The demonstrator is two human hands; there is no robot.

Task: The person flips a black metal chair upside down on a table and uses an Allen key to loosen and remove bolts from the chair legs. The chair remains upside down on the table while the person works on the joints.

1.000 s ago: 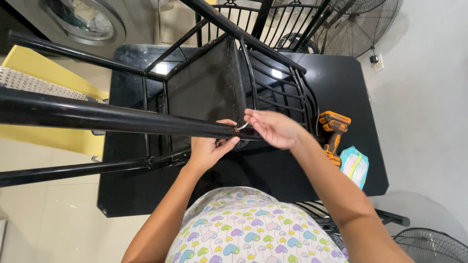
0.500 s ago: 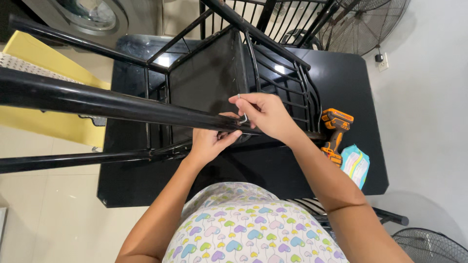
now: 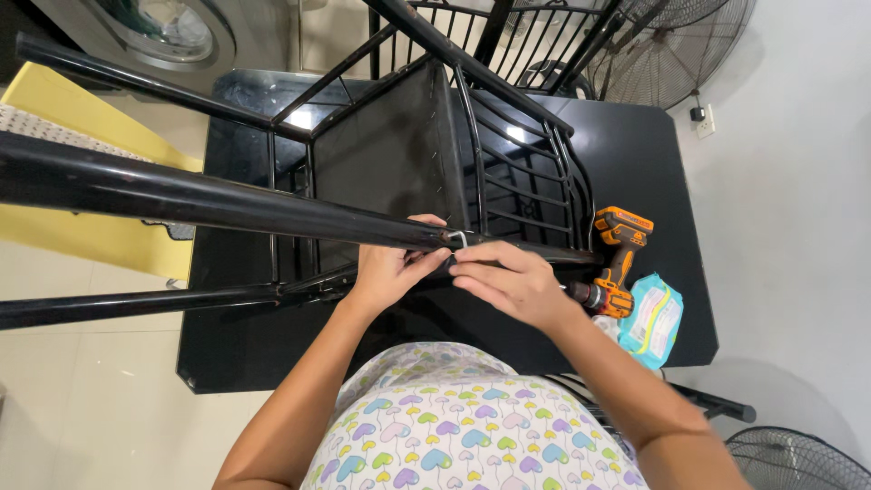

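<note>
A black metal chair (image 3: pixel 390 154) lies overturned on a black table (image 3: pixel 653 154), its legs pointing toward me. My left hand (image 3: pixel 392 270) grips the near chair leg (image 3: pixel 209 200) where it meets the seat frame. My right hand (image 3: pixel 510 283) pinches a small silver L-shaped key (image 3: pixel 456 239) set into that same joint, just right of my left fingers. The key's short end sticks up above the leg.
An orange and black cordless drill (image 3: pixel 615 259) lies on the table right of my right hand, beside a light blue wipes pack (image 3: pixel 651 319). A yellow chair (image 3: pixel 100 181) stands at left. Fans stand at top right (image 3: pixel 671 45) and bottom right (image 3: pixel 798 458). A washing machine (image 3: pixel 154 32) is at top left.
My right hand swung from above the leg down to below it, turning the silver key in the joint. My left hand stayed on the leg.
</note>
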